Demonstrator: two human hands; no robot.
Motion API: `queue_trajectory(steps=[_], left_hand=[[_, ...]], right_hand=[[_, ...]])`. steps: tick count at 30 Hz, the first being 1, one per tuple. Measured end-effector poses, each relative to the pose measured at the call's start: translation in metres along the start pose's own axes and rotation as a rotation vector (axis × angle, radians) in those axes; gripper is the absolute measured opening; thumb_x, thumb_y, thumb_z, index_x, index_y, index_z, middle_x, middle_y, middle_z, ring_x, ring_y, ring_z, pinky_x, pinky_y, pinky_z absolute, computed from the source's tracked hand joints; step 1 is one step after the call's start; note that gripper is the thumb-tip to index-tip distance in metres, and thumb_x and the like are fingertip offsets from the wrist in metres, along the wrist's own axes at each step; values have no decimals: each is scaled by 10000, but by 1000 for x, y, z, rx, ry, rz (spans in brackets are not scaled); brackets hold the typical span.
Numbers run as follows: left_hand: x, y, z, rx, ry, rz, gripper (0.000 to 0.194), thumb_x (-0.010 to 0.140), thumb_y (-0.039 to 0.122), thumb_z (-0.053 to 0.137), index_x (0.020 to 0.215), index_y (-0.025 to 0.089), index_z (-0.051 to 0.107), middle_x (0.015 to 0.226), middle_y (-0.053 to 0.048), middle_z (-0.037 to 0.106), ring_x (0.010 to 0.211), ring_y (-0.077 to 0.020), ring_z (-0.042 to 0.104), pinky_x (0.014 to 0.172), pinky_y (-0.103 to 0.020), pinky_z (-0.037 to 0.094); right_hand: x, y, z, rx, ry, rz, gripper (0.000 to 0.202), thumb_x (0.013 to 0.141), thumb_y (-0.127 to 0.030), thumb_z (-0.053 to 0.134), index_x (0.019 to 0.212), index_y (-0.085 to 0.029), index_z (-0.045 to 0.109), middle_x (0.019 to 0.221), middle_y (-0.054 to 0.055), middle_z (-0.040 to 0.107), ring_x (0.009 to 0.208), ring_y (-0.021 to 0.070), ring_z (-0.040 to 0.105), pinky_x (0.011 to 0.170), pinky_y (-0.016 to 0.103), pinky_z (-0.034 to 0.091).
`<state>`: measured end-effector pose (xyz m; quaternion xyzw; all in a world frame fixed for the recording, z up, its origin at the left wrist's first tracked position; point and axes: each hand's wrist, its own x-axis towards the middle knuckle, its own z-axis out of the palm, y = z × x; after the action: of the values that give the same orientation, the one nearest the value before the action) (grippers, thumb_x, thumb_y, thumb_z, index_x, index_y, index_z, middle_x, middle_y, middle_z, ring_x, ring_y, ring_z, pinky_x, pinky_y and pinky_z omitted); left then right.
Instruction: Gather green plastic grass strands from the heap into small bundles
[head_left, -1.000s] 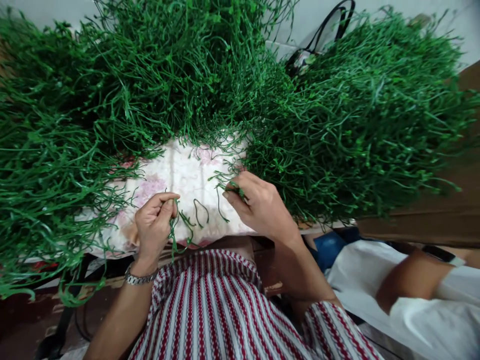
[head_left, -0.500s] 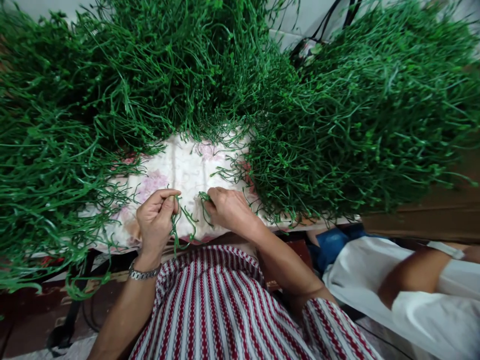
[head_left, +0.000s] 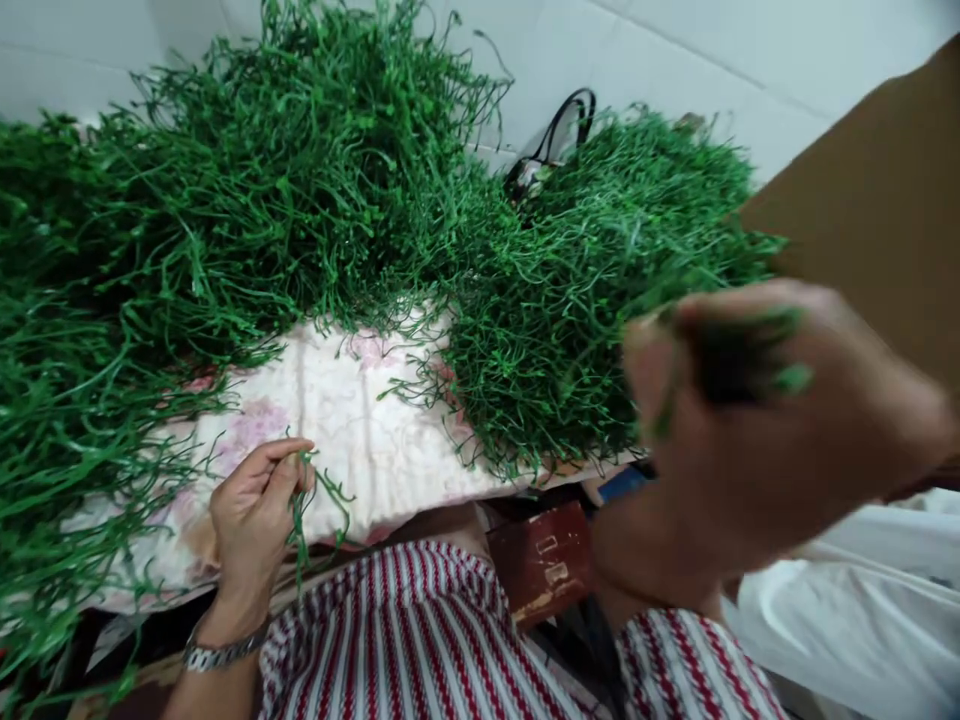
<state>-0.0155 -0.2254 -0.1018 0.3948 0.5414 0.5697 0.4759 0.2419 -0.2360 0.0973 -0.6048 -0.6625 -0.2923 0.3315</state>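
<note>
My left hand (head_left: 259, 500), with a metal watch on the wrist, pinches a few thin green stems (head_left: 319, 490) that dangle over the near edge of the floral cloth (head_left: 352, 410). My right hand (head_left: 757, 400) is raised high at the right, large and blurred. Its fingers curl around small green pieces (head_left: 780, 345). Tangled green stems lie in a big pile (head_left: 300, 180) at the left and back, and in another pile (head_left: 570, 320) right of the bare cloth.
Behind the piles is a pale tiled wall (head_left: 712, 80) with a dark-handled bag (head_left: 532, 175) before it. Brown cardboard (head_left: 877, 190) stands at the right. A red-brown stool (head_left: 544, 560) and white fabric (head_left: 847, 620) are below.
My right hand has moved from the cloth up and to the right, close to the camera. The view has turned rightward. My left hand still pinches its stems.
</note>
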Motion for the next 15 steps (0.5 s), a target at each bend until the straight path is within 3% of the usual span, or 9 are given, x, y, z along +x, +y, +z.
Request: queue_trajectory(steps=[1,2,4,5,7,9,12,15], left_hand=[[-1,0,0,5,-5,-8,141,751,288,641,850,190,664,555,26,572,531,-99,506,500,-209,360],[-1,1,0,12,-13,-21,145,754,291,638,858,194,662,562,27,572,539,-99,506,507,-208,362],[-2,2,0,33,-19,-54,162,749,302,640,871,196,659,573,26,573,548,-102,506,510,-208,361],[-3,2,0,44,-15,-61,172,745,309,643,873,195,658,573,26,571,549,-104,505,507,-209,359],[-2,1,0,58,-8,-65,186,737,322,647,872,194,658,569,25,567,550,-108,502,506,-212,356],[-2,-1,-1,56,-11,-59,194,732,332,648,869,194,658,565,23,565,555,-113,504,512,-215,362],[-1,-3,-1,43,-18,-51,201,725,340,652,863,195,659,568,20,568,563,-119,509,510,-217,368],[-1,-2,-1,49,-6,-47,211,727,334,650,877,186,657,579,14,578,556,-124,518,494,-218,373]], right_hand=[[14,16,-4,-162,84,45,105,835,-327,546,866,-264,623,774,54,627,702,203,573,614,356,346],[28,33,-6,-239,32,72,176,854,-339,506,960,-264,624,873,72,640,805,230,581,657,374,337],[58,72,-4,-344,98,81,276,852,-387,464,1013,-236,630,918,58,652,848,223,591,658,381,307],[71,91,0,-347,-21,99,325,854,-396,426,1037,-221,631,984,56,656,882,202,589,661,383,299],[93,126,7,-307,-171,56,297,780,-418,492,874,-218,690,775,8,673,740,154,612,547,338,279],[106,148,12,-186,-254,-69,179,721,-393,583,768,-265,700,515,-52,578,537,93,578,471,260,260],[105,156,6,-70,-256,-126,148,698,-312,652,835,-323,707,491,-69,571,462,69,544,446,222,313],[83,143,-7,-2,-228,-81,239,788,-259,590,993,-341,681,671,-15,661,604,103,608,495,236,389]])
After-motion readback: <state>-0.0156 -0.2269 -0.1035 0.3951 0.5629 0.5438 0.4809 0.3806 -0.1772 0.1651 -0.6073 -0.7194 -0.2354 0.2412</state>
